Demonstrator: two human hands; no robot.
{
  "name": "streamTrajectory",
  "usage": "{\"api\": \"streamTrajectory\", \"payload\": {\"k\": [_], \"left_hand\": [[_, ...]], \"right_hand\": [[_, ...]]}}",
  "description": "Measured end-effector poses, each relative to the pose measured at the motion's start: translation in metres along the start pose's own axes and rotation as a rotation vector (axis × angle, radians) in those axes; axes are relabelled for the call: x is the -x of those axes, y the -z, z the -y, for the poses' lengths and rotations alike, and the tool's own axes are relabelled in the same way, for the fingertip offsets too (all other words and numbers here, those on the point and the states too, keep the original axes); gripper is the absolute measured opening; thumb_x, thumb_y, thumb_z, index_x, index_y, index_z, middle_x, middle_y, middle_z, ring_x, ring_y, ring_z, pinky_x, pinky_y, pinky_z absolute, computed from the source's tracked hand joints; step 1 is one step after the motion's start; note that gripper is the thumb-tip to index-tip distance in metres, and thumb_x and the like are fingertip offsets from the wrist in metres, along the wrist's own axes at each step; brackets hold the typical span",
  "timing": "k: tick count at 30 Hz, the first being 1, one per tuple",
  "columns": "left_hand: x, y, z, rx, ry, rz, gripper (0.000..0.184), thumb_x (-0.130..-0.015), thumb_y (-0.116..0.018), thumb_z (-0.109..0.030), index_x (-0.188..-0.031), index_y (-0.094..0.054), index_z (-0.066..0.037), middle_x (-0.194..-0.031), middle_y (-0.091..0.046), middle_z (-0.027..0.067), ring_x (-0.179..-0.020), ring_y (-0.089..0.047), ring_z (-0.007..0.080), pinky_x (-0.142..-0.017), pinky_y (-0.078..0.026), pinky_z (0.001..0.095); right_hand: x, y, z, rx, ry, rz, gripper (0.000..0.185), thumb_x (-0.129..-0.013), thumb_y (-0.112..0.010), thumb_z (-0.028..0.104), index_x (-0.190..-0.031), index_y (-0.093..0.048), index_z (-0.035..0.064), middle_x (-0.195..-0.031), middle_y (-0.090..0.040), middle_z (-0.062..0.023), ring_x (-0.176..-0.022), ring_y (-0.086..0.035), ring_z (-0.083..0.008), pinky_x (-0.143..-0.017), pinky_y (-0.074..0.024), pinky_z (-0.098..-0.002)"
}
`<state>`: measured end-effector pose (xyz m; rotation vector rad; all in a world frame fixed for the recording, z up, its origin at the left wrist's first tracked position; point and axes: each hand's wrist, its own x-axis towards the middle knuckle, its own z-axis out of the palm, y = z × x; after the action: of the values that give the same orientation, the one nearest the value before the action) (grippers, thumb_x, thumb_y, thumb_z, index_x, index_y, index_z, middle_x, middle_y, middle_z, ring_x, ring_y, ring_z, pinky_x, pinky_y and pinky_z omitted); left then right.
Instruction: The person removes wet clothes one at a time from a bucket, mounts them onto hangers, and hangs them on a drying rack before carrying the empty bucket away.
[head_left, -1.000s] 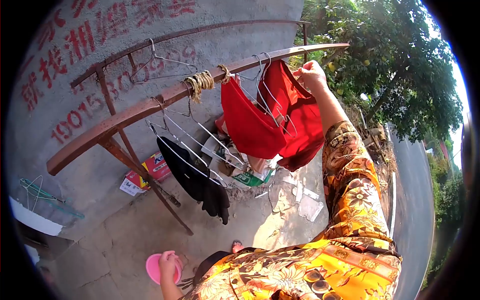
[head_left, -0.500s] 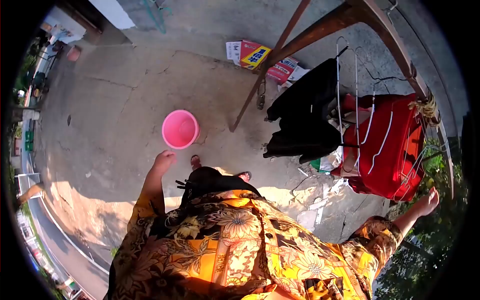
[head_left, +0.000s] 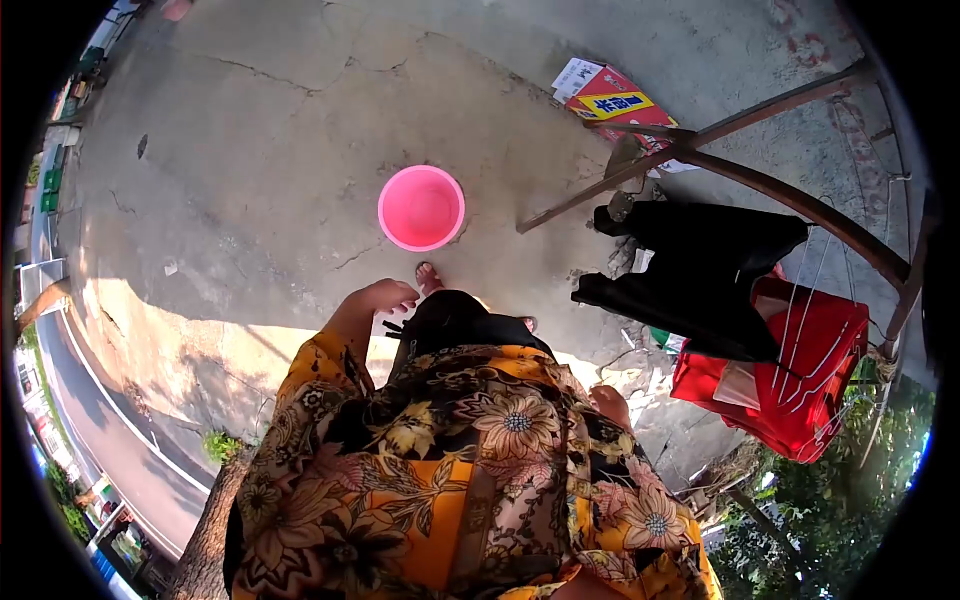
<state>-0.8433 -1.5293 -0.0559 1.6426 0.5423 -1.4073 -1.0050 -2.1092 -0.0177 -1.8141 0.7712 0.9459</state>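
Observation:
My left hand hangs beside my left hip, its fingers loosely bent and a little apart, with nothing in them. It is nearest to a pink plastic basin, which stands upright on the concrete in front of my feet, apart from the hand. Close against my right side is my right hand, partly hidden by the floral shirt; its fingers do not show clearly. To its right, a black garment and a red garment hang from the drying frame.
A brown drying frame with wire hangers stands on the right. Behind its leg lies a red printed carton. Cracked concrete spreads ahead; a tree trunk and a road are at lower left.
The view has turned and come closer to the basin. My right arm, stretched out to the side before, has come in against my body. My left hand stays low beside me.

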Motion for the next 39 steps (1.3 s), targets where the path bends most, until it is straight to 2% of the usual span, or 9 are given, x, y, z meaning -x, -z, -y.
{"api": "streamTrajectory", "payload": {"k": [4,12,17,21,28,34,36,37,39], "left_hand": [[0.019,0.022,-0.025,-0.004,-0.178,0.146,0.045,-0.093,-0.049,-0.042,-0.123,-0.063,-0.012,-0.119,-0.066,0.0048,-0.108,-0.062,0.0194,-0.091,-0.047,0.0347],[0.070,0.037,0.085,0.559,-0.118,0.214,0.042,-0.097,-0.052,-0.037,-0.128,-0.060,-0.010,-0.113,-0.062,0.0007,-0.075,-0.051,0.0132,-0.077,-0.047,0.0290],[0.071,-0.004,0.177,0.895,-0.010,-0.126,0.044,-0.095,-0.055,-0.035,-0.129,-0.055,-0.008,-0.120,-0.064,0.0109,-0.103,-0.066,0.0252,-0.087,-0.050,0.0377],[0.075,-0.109,0.250,1.044,0.246,-0.441,0.042,-0.096,-0.053,-0.033,-0.129,-0.054,-0.008,-0.113,-0.068,0.0104,-0.098,-0.066,0.0212,-0.080,-0.050,0.0362],[0.118,-0.337,0.272,1.502,0.562,-0.302,0.032,-0.094,-0.061,-0.025,-0.119,-0.061,-0.004,-0.102,-0.070,0.0130,-0.083,-0.069,0.0218,-0.072,-0.055,0.0346],[0.174,-0.317,0.162,1.264,0.588,-0.177,0.031,-0.092,-0.062,-0.028,-0.119,-0.062,-0.012,-0.104,-0.070,0.0096,-0.087,-0.068,0.0263,-0.074,-0.054,0.0388],[0.174,-0.314,0.150,1.291,0.614,-0.202,0.031,-0.092,-0.062,-0.027,-0.118,-0.063,-0.012,-0.104,-0.070,0.0096,-0.087,-0.067,0.0266,-0.074,-0.054,0.0391],[0.178,-0.313,0.143,1.300,0.634,-0.216,0.030,-0.092,-0.062,-0.027,-0.118,-0.063,-0.012,-0.103,-0.070,0.0096,-0.088,-0.067,0.0268,-0.074,-0.054,0.0393],[0.183,-0.306,0.131,1.317,0.656,-0.257,0.030,-0.092,-0.062,-0.027,-0.117,-0.063,-0.012,-0.103,-0.070,0.0096,-0.088,-0.067,0.0272,-0.075,-0.054,0.0397]], "right_hand": [[-0.004,-0.012,0.155,0.129,0.094,0.149,0.023,-0.095,-0.057,0.022,-0.098,-0.067,0.0014,-0.086,-0.068,-0.0083,-0.075,-0.065,-0.0161,-0.066,-0.0520,-0.0269],[-0.020,-0.148,0.324,0.411,0.219,0.538,0.025,-0.093,-0.059,0.026,-0.091,-0.065,0.0027,-0.073,-0.061,-0.0036,-0.063,-0.058,-0.0123,-0.058,-0.0481,-0.0257],[-0.123,-0.174,0.341,0.605,0.081,0.487,0.026,-0.093,-0.058,0.029,-0.097,-0.064,0.0045,-0.081,-0.065,-0.0057,-0.068,-0.062,-0.0137,-0.060,-0.0477,-0.0266],[-0.221,-0.163,0.346,0.824,0.017,0.434,0.030,-0.095,-0.055,0.032,-0.104,-0.063,0.0044,-0.090,-0.068,-0.0060,-0.074,-0.065,-0.0152,-0.062,-0.0492,-0.0279],[-0.405,-0.213,0.367,0.926,-0.104,0.360,0.033,-0.094,-0.058,0.030,-0.115,-0.061,0.0052,-0.101,-0.068,-0.0065,-0.083,-0.067,-0.0147,-0.066,-0.0519,-0.0297],[-0.488,-0.333,0.383,0.883,0.052,0.224,0.066,-0.090,-0.064,0.028,-0.145,-0.037,0.0059,-0.127,-0.057,-0.0148,-0.108,-0.063,-0.0239,-0.077,-0.0571,-0.0341],[-0.544,-0.363,0.356,1.198,0.428,0.139,0.085,-0.085,-0.070,0.028,-0.151,-0.023,0.0036,-0.141,-0.046,-0.0195,-0.119,-0.057,-0.0311,-0.092,-0.0529,-0.0390],[-0.548,-0.376,0.368,0.936,0.346,0.366,0.085,-0.080,-0.075,0.029,-0.146,-0.031,-0.0018,-0.139,-0.050,-0.0217,-0.120,-0.056,-0.0362,-0.103,-0.0454,-0.0407],[-0.519,-0.407,0.380,0.980,0.265,0.151,0.069,-0.080,-0.072,0.029,-0.137,-0.045,0.0020,-0.129,-0.059,-0.0195,-0.115,-0.060,-0.0347,-0.102,-0.0447,-0.0421]]}}
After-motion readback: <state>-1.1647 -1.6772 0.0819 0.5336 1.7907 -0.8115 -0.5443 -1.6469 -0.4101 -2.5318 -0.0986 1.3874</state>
